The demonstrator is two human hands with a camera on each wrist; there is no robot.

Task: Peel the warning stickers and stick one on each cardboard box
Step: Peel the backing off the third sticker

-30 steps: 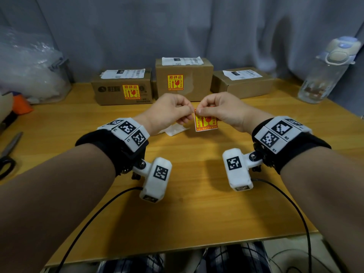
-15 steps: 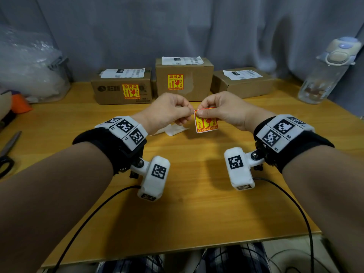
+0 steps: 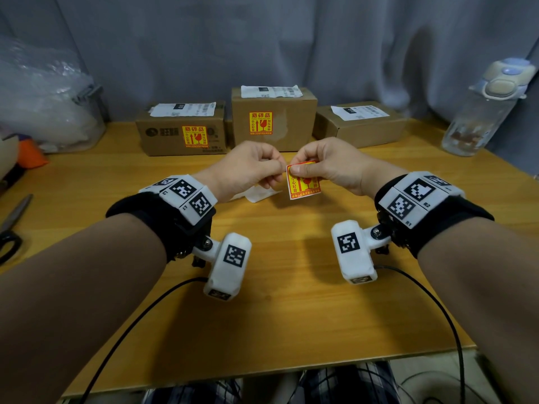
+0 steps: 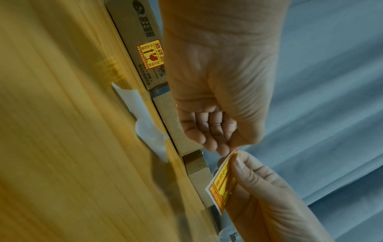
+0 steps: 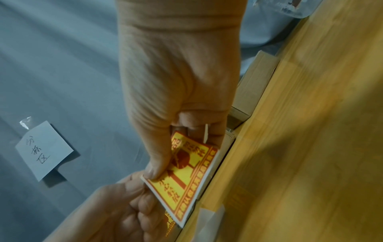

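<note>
A: Yellow-red warning sticker [image 3: 303, 180] held above the table [image 3: 291, 287], in front of the boxes. Right hand [image 3: 332, 167] pinches its top edge, left hand [image 3: 248, 167] pinches the top-left corner.

B: Tip: split that corner from the backing slowly, no creasing. Unlabelled right box [image 3: 361, 123] looks next.

A: Head view shows all boxes; right wrist view shows the white backing edge [image 5: 199, 185].

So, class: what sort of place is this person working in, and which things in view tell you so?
Probably a makeshift parcel-labelling desk at home or in an office: a wooden table, three cardboard boxes bearing shipping labels, a grey curtain behind.
</note>
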